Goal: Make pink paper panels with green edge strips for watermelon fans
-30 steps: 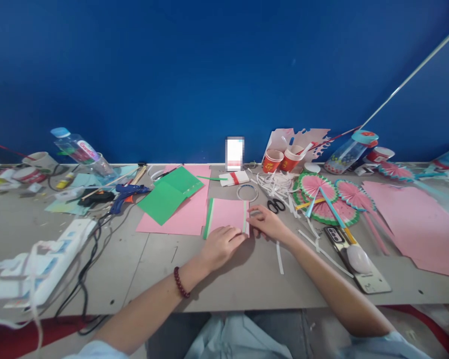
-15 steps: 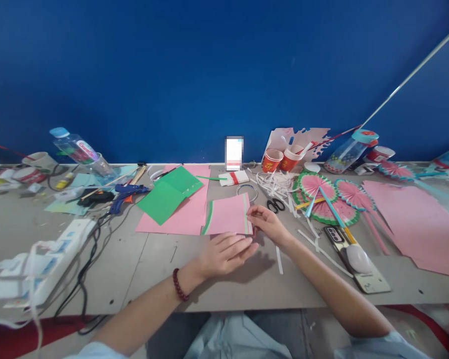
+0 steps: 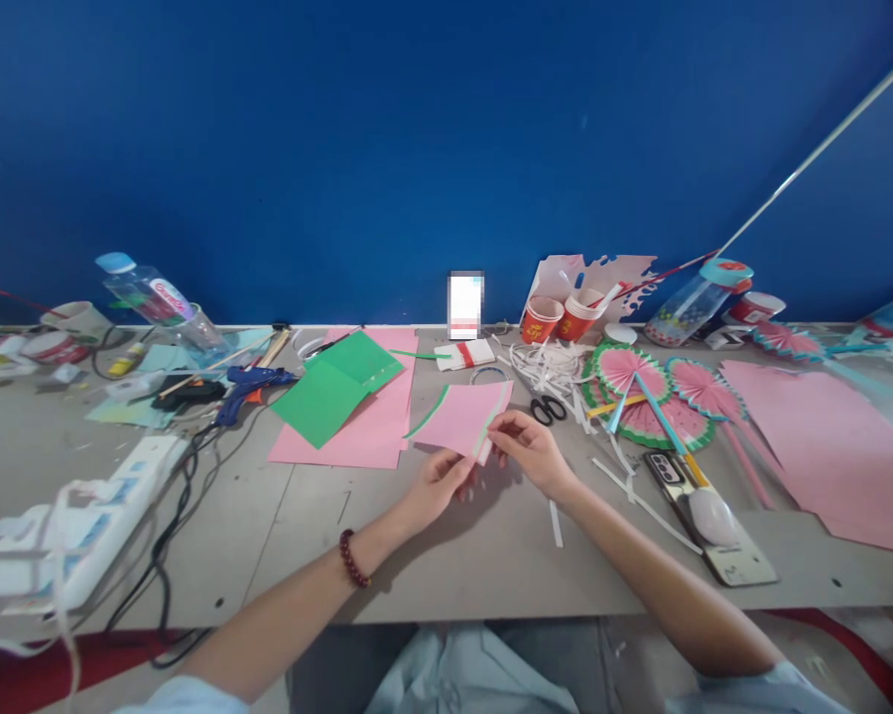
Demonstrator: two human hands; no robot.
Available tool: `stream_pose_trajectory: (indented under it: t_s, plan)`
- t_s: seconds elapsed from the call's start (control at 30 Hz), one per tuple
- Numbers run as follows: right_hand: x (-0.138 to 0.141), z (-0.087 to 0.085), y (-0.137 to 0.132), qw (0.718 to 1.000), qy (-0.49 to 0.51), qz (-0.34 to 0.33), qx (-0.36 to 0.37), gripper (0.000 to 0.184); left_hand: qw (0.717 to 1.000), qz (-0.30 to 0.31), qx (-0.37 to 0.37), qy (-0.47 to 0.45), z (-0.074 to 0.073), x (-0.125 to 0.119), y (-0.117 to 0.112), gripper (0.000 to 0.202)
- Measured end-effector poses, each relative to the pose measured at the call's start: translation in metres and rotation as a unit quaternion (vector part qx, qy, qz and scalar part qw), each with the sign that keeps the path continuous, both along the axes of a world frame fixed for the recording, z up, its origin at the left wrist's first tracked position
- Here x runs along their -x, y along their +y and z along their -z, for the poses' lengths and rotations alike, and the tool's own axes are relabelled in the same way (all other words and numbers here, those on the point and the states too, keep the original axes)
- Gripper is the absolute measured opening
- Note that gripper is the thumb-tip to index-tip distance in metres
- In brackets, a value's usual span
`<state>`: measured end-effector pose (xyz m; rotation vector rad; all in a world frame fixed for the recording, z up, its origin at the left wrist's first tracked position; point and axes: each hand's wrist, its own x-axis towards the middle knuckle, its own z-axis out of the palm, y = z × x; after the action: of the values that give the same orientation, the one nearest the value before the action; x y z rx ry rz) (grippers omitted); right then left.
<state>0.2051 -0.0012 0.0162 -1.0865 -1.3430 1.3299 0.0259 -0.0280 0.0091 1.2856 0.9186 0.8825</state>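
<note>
Both hands hold a small sheet of pink paper (image 3: 457,416) slightly raised and tilted over the table. A green strip runs along its left edge, and green and whitish strips run along its right edge. My left hand (image 3: 443,486) pinches the near edge between thumb and fingers. At the right edge, the fingers of my right hand (image 3: 528,446) are closed on the paper; some fingertips are hidden beneath it. Just beyond my right hand lie black-handled scissors (image 3: 548,409). A ring of tape (image 3: 491,374) is partly covered by the sheet.
Green sheets (image 3: 338,382) overlap pink paper (image 3: 379,436) on the left, near a blue glue gun (image 3: 249,392) and a power strip (image 3: 119,526). To the right are watermelon-patterned paper fans (image 3: 632,377), white strips (image 3: 551,367) and a phone (image 3: 736,555). Red paper cups (image 3: 542,317) stand behind.
The pink paper has lifted and turned, its right side moving rightward. My left hand has gone from lying flat near the edge to gripping it from below.
</note>
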Motion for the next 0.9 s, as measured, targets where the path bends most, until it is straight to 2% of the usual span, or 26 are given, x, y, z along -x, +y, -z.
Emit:
stream_pose_trajectory:
  t_s: [0.07,0.13,0.23,0.3,0.37,0.47,0.67,0.9]
  plan:
    - [0.000,0.002,-0.002,0.999,-0.049,0.000,-0.021,0.027,1.000,-0.017,0.007,-0.001,-0.001,0.001,0.000,0.050]
    - [0.000,0.003,-0.005,0.988,-0.129,0.014,-0.081,0.022,1.000,-0.028,0.005,0.004,-0.003,0.001,0.000,0.049]
    - [0.000,0.001,-0.010,0.937,-0.244,0.048,-0.247,0.013,0.999,-0.049,-0.005,0.010,-0.006,0.001,0.000,0.048]
    - [0.001,-0.002,-0.013,0.897,-0.268,0.053,-0.348,0.011,0.998,-0.056,-0.014,0.016,-0.007,0.001,0.000,0.048]
    - [0.002,-0.004,-0.014,0.873,-0.264,0.048,-0.406,0.010,0.998,-0.058,-0.025,0.021,-0.007,0.002,0.000,0.048]
    - [0.004,-0.006,-0.015,0.864,-0.248,0.034,-0.437,0.010,0.997,-0.062,-0.039,0.029,-0.007,0.003,0.000,0.047]
    - [0.005,-0.006,-0.015,0.865,-0.237,0.020,-0.441,0.015,0.995,-0.075,-0.057,0.032,-0.006,0.001,0.000,0.040]
    - [0.005,-0.005,-0.015,0.853,-0.254,0.013,-0.456,0.018,0.990,-0.094,-0.087,0.054,0.002,0.001,0.000,0.034]
